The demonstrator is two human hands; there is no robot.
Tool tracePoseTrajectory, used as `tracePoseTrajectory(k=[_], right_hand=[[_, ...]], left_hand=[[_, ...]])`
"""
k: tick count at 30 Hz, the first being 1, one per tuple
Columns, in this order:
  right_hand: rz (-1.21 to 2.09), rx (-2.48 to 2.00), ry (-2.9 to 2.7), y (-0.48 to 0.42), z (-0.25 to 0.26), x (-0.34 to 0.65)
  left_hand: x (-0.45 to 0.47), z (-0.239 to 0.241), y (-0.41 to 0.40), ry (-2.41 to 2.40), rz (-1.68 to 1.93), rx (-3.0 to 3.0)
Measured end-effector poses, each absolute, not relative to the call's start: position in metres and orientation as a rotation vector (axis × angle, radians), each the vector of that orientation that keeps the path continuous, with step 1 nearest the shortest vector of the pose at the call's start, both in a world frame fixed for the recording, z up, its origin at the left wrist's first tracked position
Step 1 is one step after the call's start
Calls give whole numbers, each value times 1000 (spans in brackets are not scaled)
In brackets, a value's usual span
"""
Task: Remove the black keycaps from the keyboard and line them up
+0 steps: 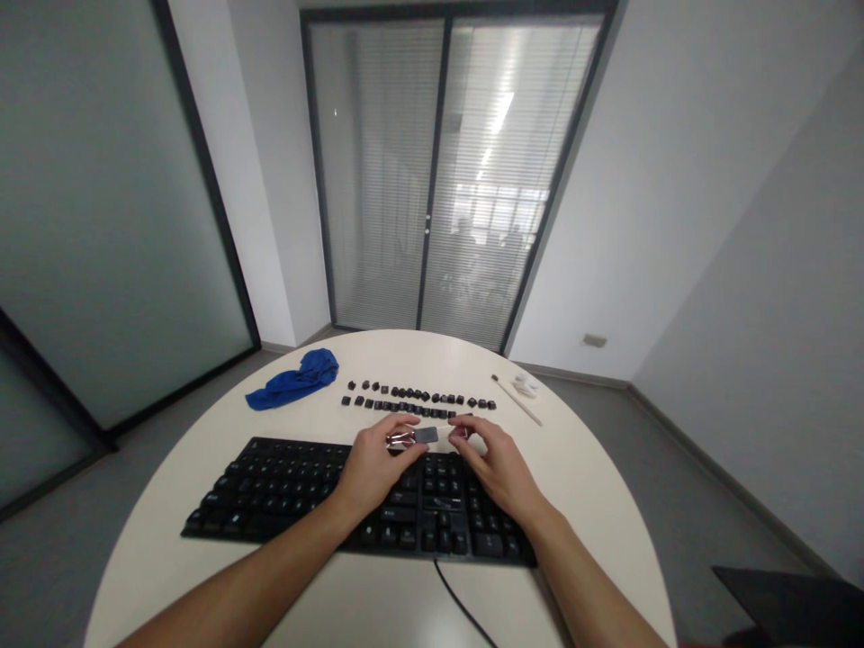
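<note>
Just above the far edge of the keyboard [283, 486], the left hand [371, 459] has a small grey-and-shiny tool [425, 436] pinched between thumb and fingers, and the right hand [503, 463] has its thumb and fingertips closed in at a thin pale bit [444, 433] by the tool's end; too small to tell if that's part of it. Beyond the keyboard there are loose keycaps in two neat-ish rows, a far row [411, 393] and a near row [378, 406], so I'd call that a decent chunk already off. Loads of keys are still on the board though, left side especially, so my guess is partway at best. Can't tell which spots are bare, the hands cover too much. Past the keyboard's far left lies a blue cloth [301, 380], and off its far right a thin stick-like brush [518, 401], both out of the hands.
</note>
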State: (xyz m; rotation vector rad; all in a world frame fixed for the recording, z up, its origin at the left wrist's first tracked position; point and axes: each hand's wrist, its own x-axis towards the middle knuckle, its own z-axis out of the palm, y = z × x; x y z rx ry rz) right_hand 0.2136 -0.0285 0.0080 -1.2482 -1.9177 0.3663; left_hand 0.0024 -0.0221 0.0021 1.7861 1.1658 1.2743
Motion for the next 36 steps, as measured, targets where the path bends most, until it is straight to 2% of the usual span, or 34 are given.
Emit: tracePoseTrajectory(k=[6, 10, 19, 36], right_hand=[[563, -1239, -1946, -34, 14, 211], [644, -1173, -2074, -40, 21, 202], [478, -1187, -2139, -37, 12, 199], [489, -1222, -2176, -35, 8, 202]], left_hand=[[2, 4, -21, 939, 1309, 1581], [4, 5, -22, 823, 1245, 1692], [8, 0, -16, 966, 1252, 1305], [7, -9, -11, 952, 1099, 1537]])
